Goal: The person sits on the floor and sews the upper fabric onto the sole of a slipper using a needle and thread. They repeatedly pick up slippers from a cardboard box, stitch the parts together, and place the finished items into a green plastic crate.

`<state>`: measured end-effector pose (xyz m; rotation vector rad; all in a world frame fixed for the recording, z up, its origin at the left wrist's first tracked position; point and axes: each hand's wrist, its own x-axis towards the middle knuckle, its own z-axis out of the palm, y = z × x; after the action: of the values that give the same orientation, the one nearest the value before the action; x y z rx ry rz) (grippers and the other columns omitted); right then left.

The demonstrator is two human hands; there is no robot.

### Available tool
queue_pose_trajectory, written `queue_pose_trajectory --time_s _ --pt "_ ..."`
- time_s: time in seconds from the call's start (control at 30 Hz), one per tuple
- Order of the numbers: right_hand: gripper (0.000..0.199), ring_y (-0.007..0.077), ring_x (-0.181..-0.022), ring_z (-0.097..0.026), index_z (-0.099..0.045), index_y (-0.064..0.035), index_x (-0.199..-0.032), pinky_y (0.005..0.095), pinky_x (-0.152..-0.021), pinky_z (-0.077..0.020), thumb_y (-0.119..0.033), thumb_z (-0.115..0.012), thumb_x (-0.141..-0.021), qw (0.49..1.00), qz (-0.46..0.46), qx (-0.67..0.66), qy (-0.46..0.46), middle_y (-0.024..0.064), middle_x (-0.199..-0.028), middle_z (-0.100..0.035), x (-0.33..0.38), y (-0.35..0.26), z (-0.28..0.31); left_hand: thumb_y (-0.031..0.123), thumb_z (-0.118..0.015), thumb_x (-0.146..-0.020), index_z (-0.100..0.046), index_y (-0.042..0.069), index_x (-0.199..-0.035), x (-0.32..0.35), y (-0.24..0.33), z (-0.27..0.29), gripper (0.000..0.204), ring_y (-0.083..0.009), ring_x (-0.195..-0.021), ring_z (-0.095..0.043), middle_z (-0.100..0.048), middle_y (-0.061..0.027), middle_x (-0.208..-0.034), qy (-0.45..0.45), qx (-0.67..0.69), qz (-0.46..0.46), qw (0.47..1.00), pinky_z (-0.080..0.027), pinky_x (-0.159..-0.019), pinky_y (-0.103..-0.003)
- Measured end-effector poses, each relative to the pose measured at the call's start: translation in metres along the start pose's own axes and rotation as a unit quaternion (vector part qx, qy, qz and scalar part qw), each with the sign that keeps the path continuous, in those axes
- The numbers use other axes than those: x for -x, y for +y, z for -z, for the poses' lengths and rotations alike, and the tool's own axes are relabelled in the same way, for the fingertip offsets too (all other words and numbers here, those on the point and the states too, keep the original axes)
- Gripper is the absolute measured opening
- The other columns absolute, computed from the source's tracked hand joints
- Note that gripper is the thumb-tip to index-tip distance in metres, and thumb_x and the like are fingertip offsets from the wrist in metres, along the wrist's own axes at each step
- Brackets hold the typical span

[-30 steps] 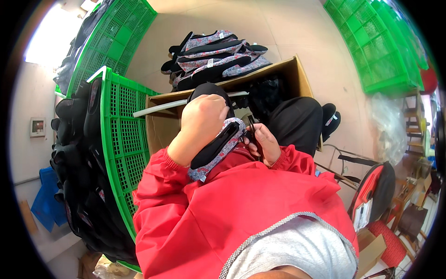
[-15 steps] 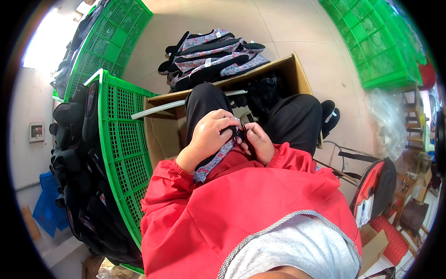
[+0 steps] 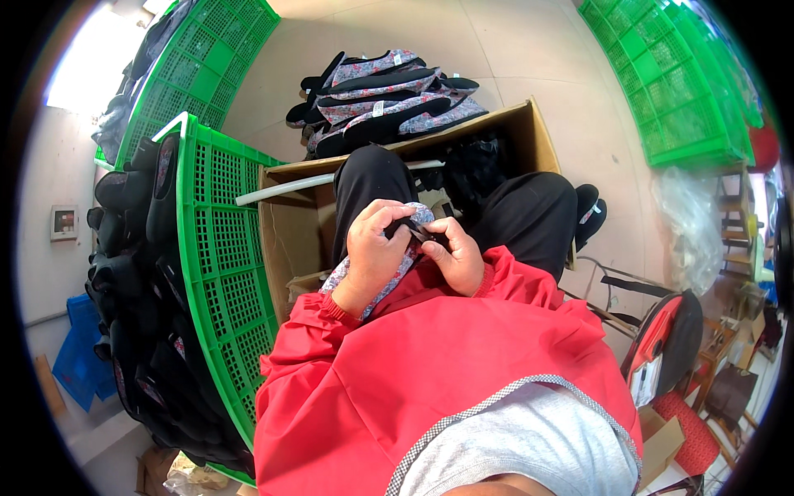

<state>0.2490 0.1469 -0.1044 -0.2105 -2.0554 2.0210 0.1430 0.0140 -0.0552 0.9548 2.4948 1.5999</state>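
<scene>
Over my lap I hold a floral cloth shoe (image 3: pixel 422 213) with black edging. My left hand (image 3: pixel 377 250) is closed round its black upper part, fingers bent and thumb pressing in. The grey floral cloth runs down below that hand toward my wrist. From the other side my right hand (image 3: pixel 457 256) is closed in a pinch, thumb against a narrow black strap at the shoe's opening. Fingers hide much of the shoe, and a small tool in the right hand cannot be ruled out.
Ahead of my knees stands a cardboard box (image 3: pixel 542 136) with black items inside and a pale tube across it. Beyond it lies a pile of floral cloth shoes (image 3: pixel 385 103). Green crates (image 3: pixel 227 240) flank my left, another green crate (image 3: pixel 662 91) sits far right, near a backpack (image 3: pixel 662 339).
Both hands have shifted slightly, and the shoe has turned so its floral end shows above my fingers. My right thumb now lies flatter across the black strap.
</scene>
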Motion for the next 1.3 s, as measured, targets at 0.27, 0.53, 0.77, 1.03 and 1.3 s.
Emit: queue_pose_trajectory --time_s 0.27,0.53,0.77,1.03,1.3 --pt "0.031 0.0201 -0.092 -0.065 -0.055 -0.0011 -0.111 0.0305 -0.083 -0.0491 -0.028 -0.063 -0.097 1.000 -0.002 0.015 0.018 0.0112 -0.098 -0.065 0.002 -0.001 -0.004 -0.006 -0.065 -0.070 -0.071 0.002 -0.089 0.002 -0.002 -0.004 0.022 -0.0263 -0.083 -0.067 -0.068 -0.0099 -0.090 0.010 -0.002 0.007 1.000 -0.054 -0.075 -0.032" --pt "0.014 0.0094 -0.075 -0.058 -0.055 -0.0039 -0.109 0.0240 -0.072 -0.0482 -0.015 -0.056 -0.101 0.942 -0.141 -0.305 0.013 0.0044 -0.088 -0.063 0.000 0.009 -0.004 -0.002 -0.065 -0.072 -0.070 0.003 -0.090 0.000 0.002 -0.002 0.020 -0.0281 -0.083 -0.067 -0.068 -0.0099 -0.090 0.005 -0.030 0.012 0.999 -0.053 -0.076 -0.034" --pt "0.038 0.0156 -0.092 -0.059 -0.055 -0.0038 -0.110 0.0294 -0.084 -0.0486 -0.026 -0.075 -0.087 0.993 -0.049 -0.063 0.082 0.0061 -0.097 -0.062 -0.009 -0.015 -0.001 0.003 -0.066 -0.070 -0.065 0.007 -0.108 -0.017 0.025 0.016 0.038 -0.0340 -0.104 -0.059 -0.063 -0.0127 -0.109 -0.171 -0.191 -0.042 0.966 -0.047 -0.091 -0.041" --pt "0.059 0.0268 -0.083 -0.065 -0.049 -0.0050 -0.112 0.0369 -0.076 -0.0496 -0.043 -0.079 -0.078 0.990 -0.102 0.046 0.080 0.0162 -0.093 -0.063 -0.038 -0.033 -0.010 -0.001 -0.064 -0.069 -0.063 0.003 -0.111 -0.054 0.040 0.029 0.042 -0.0368 -0.095 -0.060 -0.059 -0.0170 -0.101 -0.182 -0.274 0.006 0.944 -0.049 -0.083 -0.043" --pt "0.041 0.0388 -0.094 -0.062 -0.050 -0.0045 -0.114 0.0440 -0.081 -0.0481 -0.008 -0.065 -0.076 0.967 0.007 0.153 0.205 0.0184 -0.097 -0.063 -0.081 -0.062 0.009 -0.002 -0.059 -0.071 -0.055 -0.001 -0.128 -0.060 0.073 0.013 0.056 -0.0423 -0.100 -0.058 -0.056 -0.0211 -0.108 -0.082 -0.345 -0.063 0.933 -0.047 -0.085 -0.047"
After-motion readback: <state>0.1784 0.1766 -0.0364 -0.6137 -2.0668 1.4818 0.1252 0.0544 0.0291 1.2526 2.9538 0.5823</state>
